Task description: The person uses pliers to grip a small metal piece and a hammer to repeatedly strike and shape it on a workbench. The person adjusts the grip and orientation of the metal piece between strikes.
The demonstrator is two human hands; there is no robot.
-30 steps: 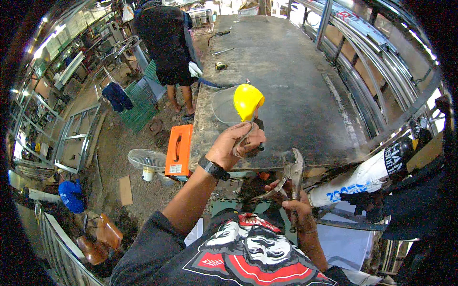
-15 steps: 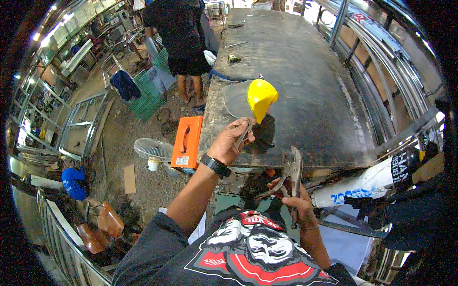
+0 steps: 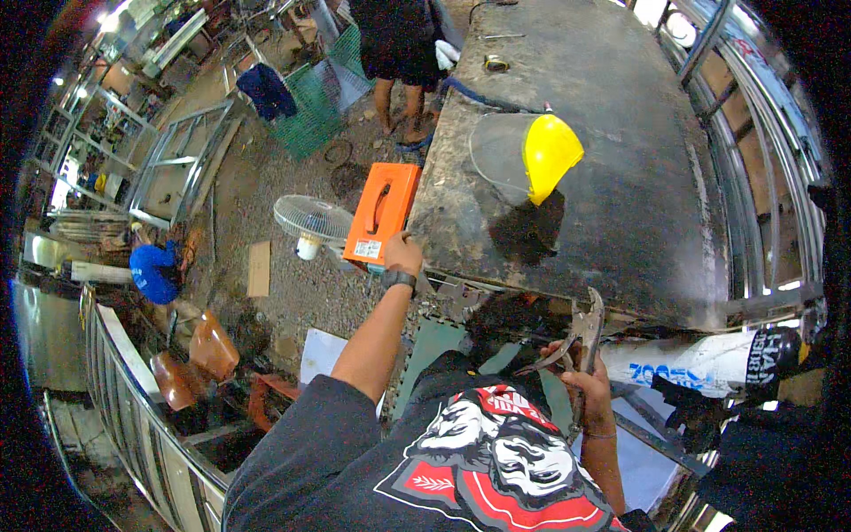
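My right hand [image 3: 587, 379] is wrapped round locking pliers [image 3: 589, 330], whose metal jaws point up in front of the table's near edge. The pliers' handles are spread apart. My left hand [image 3: 403, 254], below a black wristwatch, reaches to the table's near left corner, right by the lower end of an orange box [image 3: 401, 188] with a dark handle. Its fingers are mostly hidden, so what they hold, if anything, does not show. A yellow face shield [image 3: 551, 152] with a clear visor lies on the dark table [image 3: 634, 168], beyond both hands.
A white fan [image 3: 312, 222] stands left of the orange box. To the right, a white gas cylinder [image 3: 687, 363] lies by the table's near edge. A tape measure [image 3: 496, 63] sits farther up the table. Another person [image 3: 396, 44] stands at its far left side.
My left hand has moved left and down from near the face shield to the table corner; the small metal piece it held no longer shows. My right hand still holds the pliers. The view has shifted.
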